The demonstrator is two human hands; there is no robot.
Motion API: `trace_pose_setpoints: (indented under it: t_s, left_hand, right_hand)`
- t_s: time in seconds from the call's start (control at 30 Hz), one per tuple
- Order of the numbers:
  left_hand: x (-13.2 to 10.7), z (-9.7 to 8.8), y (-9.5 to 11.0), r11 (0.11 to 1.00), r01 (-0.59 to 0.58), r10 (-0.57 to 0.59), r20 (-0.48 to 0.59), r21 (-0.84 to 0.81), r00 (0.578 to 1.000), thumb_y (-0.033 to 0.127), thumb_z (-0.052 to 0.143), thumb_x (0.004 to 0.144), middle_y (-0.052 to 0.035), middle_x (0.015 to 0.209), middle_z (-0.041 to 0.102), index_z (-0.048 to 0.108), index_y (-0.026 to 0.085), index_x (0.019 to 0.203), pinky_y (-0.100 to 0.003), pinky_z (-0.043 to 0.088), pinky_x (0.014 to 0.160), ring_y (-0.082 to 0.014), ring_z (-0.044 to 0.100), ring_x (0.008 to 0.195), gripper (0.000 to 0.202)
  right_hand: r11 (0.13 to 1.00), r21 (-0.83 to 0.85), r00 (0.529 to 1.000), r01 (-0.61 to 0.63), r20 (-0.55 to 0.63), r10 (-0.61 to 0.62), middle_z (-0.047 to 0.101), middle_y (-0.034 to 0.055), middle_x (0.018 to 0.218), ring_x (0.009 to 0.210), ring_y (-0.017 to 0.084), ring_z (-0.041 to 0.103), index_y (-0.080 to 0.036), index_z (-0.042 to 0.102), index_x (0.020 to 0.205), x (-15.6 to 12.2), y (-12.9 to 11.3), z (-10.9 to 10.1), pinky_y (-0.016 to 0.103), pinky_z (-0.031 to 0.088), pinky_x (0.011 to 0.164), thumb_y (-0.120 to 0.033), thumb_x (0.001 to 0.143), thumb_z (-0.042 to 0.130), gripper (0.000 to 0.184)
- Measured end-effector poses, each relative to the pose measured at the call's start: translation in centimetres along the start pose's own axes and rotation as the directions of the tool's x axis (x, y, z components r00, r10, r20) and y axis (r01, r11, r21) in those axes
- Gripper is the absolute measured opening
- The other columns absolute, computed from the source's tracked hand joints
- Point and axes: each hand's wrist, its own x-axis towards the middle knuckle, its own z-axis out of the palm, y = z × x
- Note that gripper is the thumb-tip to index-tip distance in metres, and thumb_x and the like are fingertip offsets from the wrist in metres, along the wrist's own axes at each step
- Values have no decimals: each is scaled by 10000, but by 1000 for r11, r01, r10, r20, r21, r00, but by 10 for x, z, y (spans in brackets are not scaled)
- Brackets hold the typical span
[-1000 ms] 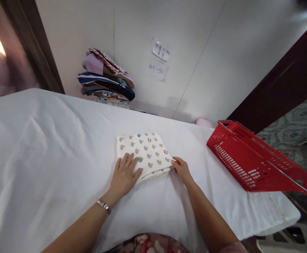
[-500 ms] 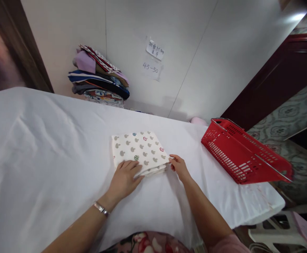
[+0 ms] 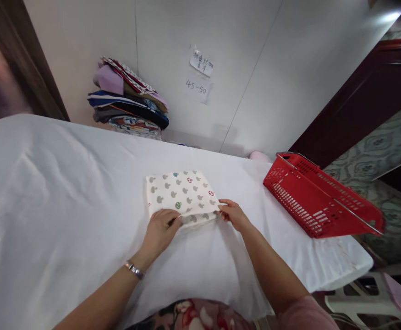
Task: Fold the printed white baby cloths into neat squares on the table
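A folded cream cloth with a mushroom print (image 3: 179, 195) lies on the white-covered table (image 3: 56, 192) in front of me. My left hand (image 3: 159, 231) grips its near edge with curled fingers, lifting the top layer a little. At the cloth's near right corner, my right hand (image 3: 233, 215) pinches the fabric between thumb and fingers. A bracelet sits on my left wrist.
A red plastic basket (image 3: 319, 206) stands tilted at the table's right end. A stack of folded clothes (image 3: 128, 103) rests against the white wall at the back, beside paper notes (image 3: 200, 75). A dark door frame rises at the right.
My left hand went from lying flat on the cloth to curling round its near edge. My right hand stayed at the right corner. The near edge now lifts slightly.
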Motion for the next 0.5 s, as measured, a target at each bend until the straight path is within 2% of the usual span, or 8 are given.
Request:
trace_pose_setpoints:
  t_s: [0.17,0.33,0.5]
  left_hand:
    - [-1,1,1,999,-19,20,-5,46,1000,272,494,810,3,808,665,622,209,698,-347,390,848,-171,582,840,182]
    - [-2,3,2,993,-55,54,11,103,998,237,496,798,-6,804,655,614,206,702,-355,378,840,-179,568,849,155]
    - [-4,2,4,975,-128,123,40,182,992,204,497,781,-19,819,638,600,199,744,-367,370,844,-190,550,857,109]
  right_hand:
    - [961,-254,991,-112,40,127,633,-31,622,427,70,488,-191,583,973,2,0,1,178,343,394,-302,678,647,322]
    - [932,-327,981,-156,60,185,584,-28,542,413,82,488,-174,580,745,4,-3,1,182,340,377,-281,700,623,124]
    - [925,-348,986,-155,0,165,567,-28,589,457,72,486,-178,551,694,2,1,5,168,340,381,-338,731,603,173]
